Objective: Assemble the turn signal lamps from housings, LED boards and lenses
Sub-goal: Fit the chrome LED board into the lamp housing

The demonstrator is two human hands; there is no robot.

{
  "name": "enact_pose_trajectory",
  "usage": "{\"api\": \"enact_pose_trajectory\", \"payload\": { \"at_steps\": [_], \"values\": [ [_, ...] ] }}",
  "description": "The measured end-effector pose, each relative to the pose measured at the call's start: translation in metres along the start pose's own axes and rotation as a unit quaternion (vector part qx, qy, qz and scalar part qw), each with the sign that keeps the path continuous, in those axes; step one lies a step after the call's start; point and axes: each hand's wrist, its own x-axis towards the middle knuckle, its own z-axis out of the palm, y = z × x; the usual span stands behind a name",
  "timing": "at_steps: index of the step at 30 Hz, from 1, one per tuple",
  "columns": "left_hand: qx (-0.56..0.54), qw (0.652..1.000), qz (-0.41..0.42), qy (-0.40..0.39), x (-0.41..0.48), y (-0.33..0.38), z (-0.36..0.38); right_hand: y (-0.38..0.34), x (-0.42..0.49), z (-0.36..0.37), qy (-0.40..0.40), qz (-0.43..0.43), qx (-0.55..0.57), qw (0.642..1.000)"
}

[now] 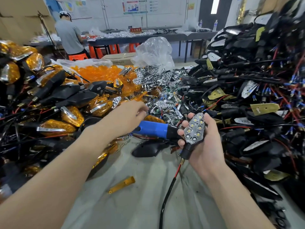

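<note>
My right hand [206, 146] grips a lamp [194, 129]. The fingers curl round its black body, and their tips show on its left side. The lamp faces up at me, so I can see its shiny front with rows of small round lights. Its stem points down, out of the bottom of the hand. A wire [170, 184], red and black, hangs from the stem and runs across the table [140, 209] toward me.

My left hand [130, 116] is stretched out over the middle of the table, back up. Its fingertips are at the edge of a heap of shiny parts [165, 90]. The fingers are bent and blurry, and I cannot tell if they hold anything.

Just under the left hand lies a blue tool [151, 128]. Its black end is close to the fingers of the right hand. Just on my side of the tool lies one black shell [148, 150], on its own on the table. Nearer to me lies an orange strip [122, 184], well apart from both hands.

To the left is a big heap of orange lamps [57, 124] with black stems and wires. Behind that heap is a pile of loose orange lenses [99, 72]. To the right stands a tall heap of wired shells [247, 76], black, with red and blue wires sticking out. Behind the shiny parts sits a clear bag [155, 50]. Far back, a person [69, 37] in a grey shirt stands at another table, back to me.
</note>
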Motion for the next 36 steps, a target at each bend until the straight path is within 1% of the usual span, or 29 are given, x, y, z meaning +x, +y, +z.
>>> {"api": "enact_pose_trajectory", "payload": {
  "at_steps": [1,2,3,4,6,7,8,11,14,17,19,23,24,25,26,27,28,29,30,32,33,34,35,36],
  "values": [
    [0.015,0.998,0.002,-0.062,0.015,0.001,0.003,0.0,0.0,-0.001,0.001,-0.001,0.0,1.0],
    [0.016,0.994,0.0,-0.105,0.026,0.001,0.006,-0.001,0.0,-0.002,0.004,0.0,0.0,1.0],
    [0.009,0.994,-0.006,-0.113,0.034,-0.002,0.008,-0.001,0.0,-0.002,0.006,0.001,0.0,1.0],
    [-0.003,0.996,-0.015,-0.089,0.039,-0.006,0.008,0.0,0.001,-0.003,0.009,0.003,0.002,1.0],
    [-0.019,0.999,-0.043,-0.003,0.046,-0.019,0.005,0.0,0.003,-0.002,0.015,0.007,0.008,1.0],
    [-0.013,0.998,-0.06,0.025,0.051,-0.027,0.001,-0.001,0.006,0.0,0.018,0.01,0.011,1.0],
    [-0.002,0.996,-0.078,0.035,0.056,-0.035,-0.002,-0.003,0.011,0.003,0.022,0.013,0.015,1.0],
    [0.038,0.992,-0.12,0.013,0.077,-0.055,-0.006,-0.011,0.03,0.02,0.035,0.022,0.034,0.999],
    [0.072,0.988,-0.133,-0.011,0.106,-0.061,-0.003,-0.013,0.049,0.032,0.023,0.049,0.018,0.998],
    [0.104,0.984,-0.126,-0.075,0.136,-0.06,0.01,-0.012,0.061,0.032,-0.001,0.077,0.006,0.997],
    [0.125,0.978,-0.123,-0.11,0.153,-0.058,0.021,-0.013,0.064,0.027,-0.007,0.076,0.016,0.997],
    [0.177,0.971,-0.141,-0.072,0.162,-0.062,0.029,-0.011,0.064,0.019,-0.005,0.084,0.082,0.993],
    [0.187,0.971,-0.144,-0.049,0.16,-0.059,0.027,-0.011,0.064,0.018,-0.001,0.082,0.081,0.993],
    [0.174,0.974,-0.144,-0.012,0.157,-0.053,0.023,-0.01,0.065,0.018,0.003,0.078,0.075,0.994],
    [0.128,0.981,-0.144,0.038,0.152,-0.046,0.017,-0.009,0.065,0.018,0.008,0.07,0.063,0.996],
    [0.05,0.985,-0.144,0.085,0.144,-0.036,0.011,-0.009,0.065,0.019,0.013,0.062,0.044,0.997],
    [-0.053,0.982,-0.138,0.118,0.133,-0.025,0.004,-0.008,0.065,0.021,0.015,0.051,0.023,0.998],
    [-0.171,0.969,-0.128,0.127,0.118,-0.013,0.0,-0.007,0.065,0.023,0.018,0.038,0.004,0.999],
    [-0.284,0.945,-0.111,0.118,0.098,-0.001,-0.002,-0.006,0.063,0.025,0.023,0.022,-0.014,0.999],
    [-0.45,0.888,-0.057,0.073,0.055,0.024,0.004,-0.005,0.058,0.028,0.019,-0.005,-0.045,0.999],
    [-0.51,0.858,-0.039,0.047,0.035,0.034,0.009,-0.003,0.054,0.029,0.005,-0.012,-0.059,0.998],
    [-0.547,0.836,-0.029,0.028,0.02,0.043,0.016,-0.002,0.049,0.03,-0.009,-0.015,-0.072,0.997],
    [-0.549,0.835,-0.022,0.03,0.007,0.05,0.024,0.0,0.044,0.03,-0.013,-0.017,-0.085,0.996],
    [-0.509,0.859,-0.018,0.051,-0.003,0.053,0.031,0.002,0.039,0.03,-0.008,-0.017,-0.098,0.995]
  ]
}}
